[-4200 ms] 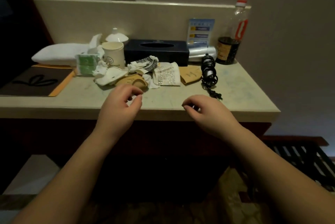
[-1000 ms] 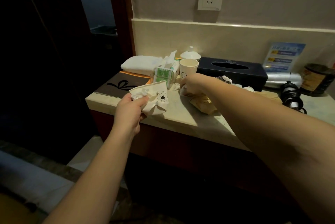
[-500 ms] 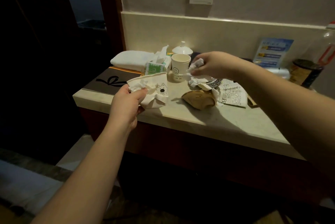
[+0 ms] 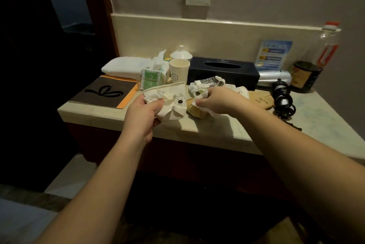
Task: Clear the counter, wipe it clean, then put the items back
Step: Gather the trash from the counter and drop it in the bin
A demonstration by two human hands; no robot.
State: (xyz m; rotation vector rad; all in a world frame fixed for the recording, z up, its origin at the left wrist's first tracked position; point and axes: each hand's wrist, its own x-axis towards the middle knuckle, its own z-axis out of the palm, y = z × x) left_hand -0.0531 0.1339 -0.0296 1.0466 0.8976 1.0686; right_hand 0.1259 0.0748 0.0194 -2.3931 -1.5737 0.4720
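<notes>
My left hand [image 4: 142, 113] holds a crushed white paper cup [image 4: 173, 101] with a dog face printed on it, just above the counter's [image 4: 227, 125] front edge; crumpled tissue sits inside the cup. My right hand [image 4: 219, 101] is closed on a wad of white tissue [image 4: 199, 96] just right of the cup, over a squashed brown paper cup [image 4: 195, 111]. More crumpled wrappers [image 4: 209, 82] lie behind my right hand. A second brown paper piece [image 4: 260, 98] lies flat further right.
Along the back stand a folded white towel [image 4: 126, 66], a green tissue pack [image 4: 152, 78], a smiley paper cup [image 4: 178, 70], a black tissue box [image 4: 223, 69], a blue card [image 4: 275, 54] and a dark-liquid bottle [image 4: 308, 69]. A coiled black cable [image 4: 282, 95] lies right, a dark folder [image 4: 104, 92] left.
My right hand has come down from near the smiley cup to the counter, beside the crushed cup, holding tissue. My left hand has kept hold of the crushed white cup.
</notes>
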